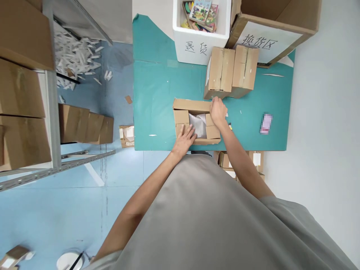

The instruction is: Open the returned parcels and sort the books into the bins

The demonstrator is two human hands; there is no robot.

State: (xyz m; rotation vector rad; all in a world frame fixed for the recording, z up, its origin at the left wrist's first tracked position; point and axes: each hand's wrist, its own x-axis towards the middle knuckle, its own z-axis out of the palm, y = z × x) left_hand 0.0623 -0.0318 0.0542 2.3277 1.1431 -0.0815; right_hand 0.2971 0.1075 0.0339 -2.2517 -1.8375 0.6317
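An open cardboard box (pixel 185 107) lies on the teal table (pixel 154 97), its flaps spread and white wrapped stuff (pixel 197 123) inside. My left hand (pixel 185 138) rests flat with fingers stretched on the box's near left flap. My right hand (pixel 218 110) is curled on the box's right flap near its far corner, gripping the flap's edge. Just behind it stand two closed cardboard boxes (pixel 230 71) side by side.
A white foam bin (pixel 197 47) with picture books and a large labelled carton (pixel 270 33) stand at the table's back. A small pink item (pixel 266 123) lies to the right. Shelves with cartons (pixel 19 90) stand left; boxes (pixel 87 127) sit on the blue floor.
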